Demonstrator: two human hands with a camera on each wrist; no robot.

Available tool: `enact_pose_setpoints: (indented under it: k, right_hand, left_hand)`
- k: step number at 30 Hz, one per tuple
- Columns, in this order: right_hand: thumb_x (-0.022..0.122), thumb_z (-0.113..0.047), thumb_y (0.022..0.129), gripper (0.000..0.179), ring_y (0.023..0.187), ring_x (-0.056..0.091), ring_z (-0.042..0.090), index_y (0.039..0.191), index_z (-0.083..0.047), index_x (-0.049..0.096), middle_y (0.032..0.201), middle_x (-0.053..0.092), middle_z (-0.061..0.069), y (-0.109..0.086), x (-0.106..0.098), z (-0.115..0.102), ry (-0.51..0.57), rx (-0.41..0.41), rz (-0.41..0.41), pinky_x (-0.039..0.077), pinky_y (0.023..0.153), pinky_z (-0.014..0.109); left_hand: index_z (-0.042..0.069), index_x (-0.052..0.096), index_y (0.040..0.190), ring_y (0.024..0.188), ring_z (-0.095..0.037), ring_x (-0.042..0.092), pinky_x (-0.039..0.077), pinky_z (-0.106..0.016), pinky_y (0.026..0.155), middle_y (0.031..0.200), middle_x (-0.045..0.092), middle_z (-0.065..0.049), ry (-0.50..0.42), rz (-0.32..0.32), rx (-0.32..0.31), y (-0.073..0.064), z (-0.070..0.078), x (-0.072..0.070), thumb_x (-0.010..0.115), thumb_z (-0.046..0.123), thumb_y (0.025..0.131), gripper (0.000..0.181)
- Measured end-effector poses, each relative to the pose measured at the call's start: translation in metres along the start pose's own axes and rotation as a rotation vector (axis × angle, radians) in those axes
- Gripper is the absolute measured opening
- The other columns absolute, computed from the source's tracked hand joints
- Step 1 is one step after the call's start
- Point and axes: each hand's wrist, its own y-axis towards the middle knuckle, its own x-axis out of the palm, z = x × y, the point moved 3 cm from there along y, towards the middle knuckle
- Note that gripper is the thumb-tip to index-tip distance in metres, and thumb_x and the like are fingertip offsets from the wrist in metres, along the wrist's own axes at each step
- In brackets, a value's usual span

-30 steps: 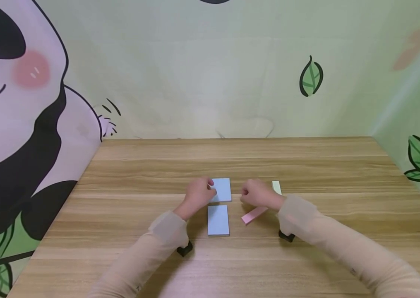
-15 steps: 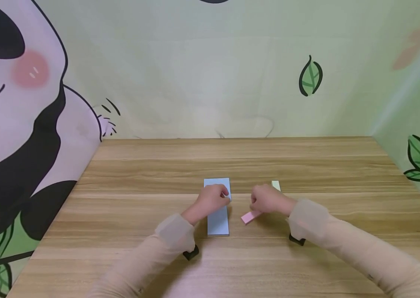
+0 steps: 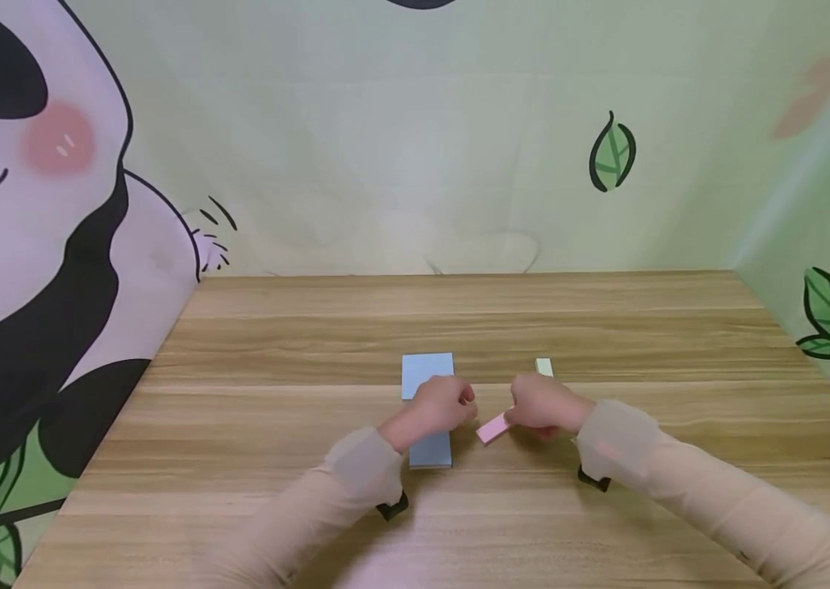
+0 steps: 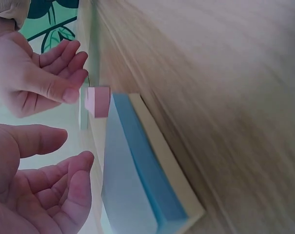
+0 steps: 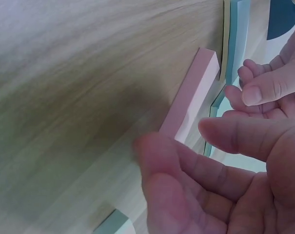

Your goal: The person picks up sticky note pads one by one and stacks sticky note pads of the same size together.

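Observation:
Two light-blue sticky note pads lie one behind the other on the table; the far pad (image 3: 425,372) shows its left part, while my left hand (image 3: 438,406) covers much of the near pad (image 3: 430,451). That hand hovers over them with bent fingers, thumb and fingertips apart, holding nothing. To the right lies a slanted pink strip-shaped pad (image 3: 494,427). My right hand (image 3: 549,402) is over its far end, thumb parted from the fingers (image 5: 159,156); whether a fingertip touches the strip I cannot tell. Behind this hand a pale green strip pad (image 3: 545,367) is partly hidden.
The wood-grain table (image 3: 297,343) reaches back to a wall covering (image 3: 385,164) printed with a panda and leaves. Both forearms come in from the front edge in light sleeves with wrist-worn cameras.
My left hand has moved right and nearer, from the far blue pad across the near one. The right hand has shifted right and slightly nearer, uncovering more table beside the pink strip.

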Motion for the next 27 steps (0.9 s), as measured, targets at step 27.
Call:
enact_pose_setpoints:
  k: [27]
  right_hand:
    - [0.050, -0.006, 0.083, 0.011, 0.041, 0.052, 0.010, 0.076, 0.002, 0.054, 0.051, 0.052, 0.005, 0.019, 0.014, 0.022, 0.591, 0.185, -0.036, 0.045, 0.041, 0.022]
  left_hand:
    - [0.006, 0.056, 0.071, 0.048, -0.009, 0.046, 0.035, -0.020, 0.045, 0.054, 0.051, 0.003, -0.026, -0.029, -0.044, 0.008, 0.012, 0.016, 0.059, 0.021, 0.079, 0.017]
